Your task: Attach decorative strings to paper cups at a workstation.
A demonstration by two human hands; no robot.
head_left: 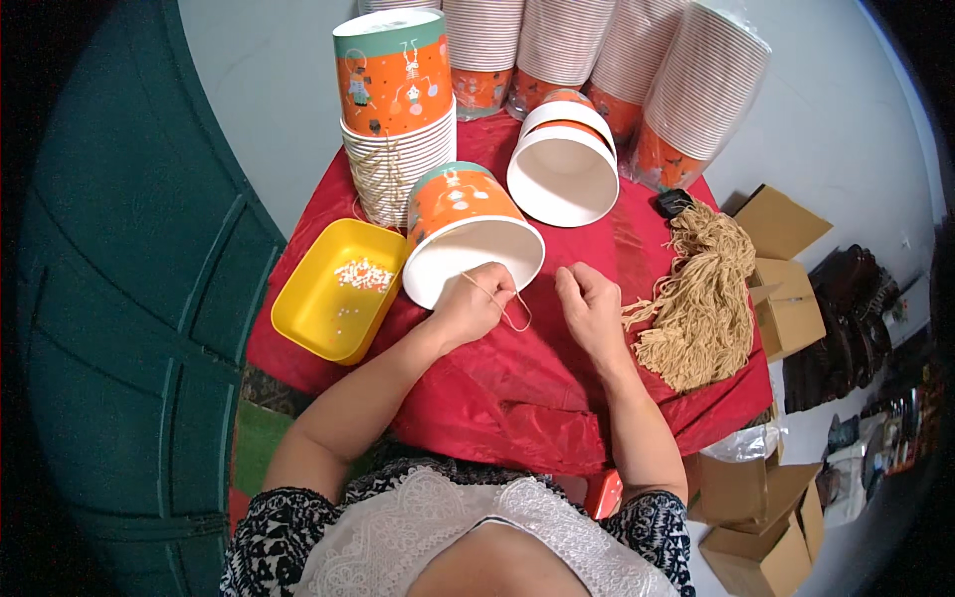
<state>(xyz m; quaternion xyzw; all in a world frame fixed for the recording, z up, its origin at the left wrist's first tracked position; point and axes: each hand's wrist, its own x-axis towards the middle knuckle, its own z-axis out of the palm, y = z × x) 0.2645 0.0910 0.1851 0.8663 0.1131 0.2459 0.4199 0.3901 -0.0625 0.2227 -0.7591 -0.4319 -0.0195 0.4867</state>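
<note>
My left hand [472,306] is closed in a pinch on a thin tan cord [528,316], whose loop hangs out past the fingertips. That hand is in front of the open mouth of an orange and green paper bucket [464,199], which lies on its side with its white inside toward me. To the right, apart from the bucket, my right hand [589,301] is held closed above the red cloth. Whether anything sits between its fingers is hidden. Left of the bucket stands a yellow tub [308,289] with small white and orange pieces [365,275] in it.
A tall stack of buckets [393,80] rises at the back left, cords hanging down it. Two nested buckets [564,169] lie behind my hands. Wrapped bucket stacks [696,90] line the wall. A tan cord bundle [701,308] is at right, near cardboard boxes [791,308].
</note>
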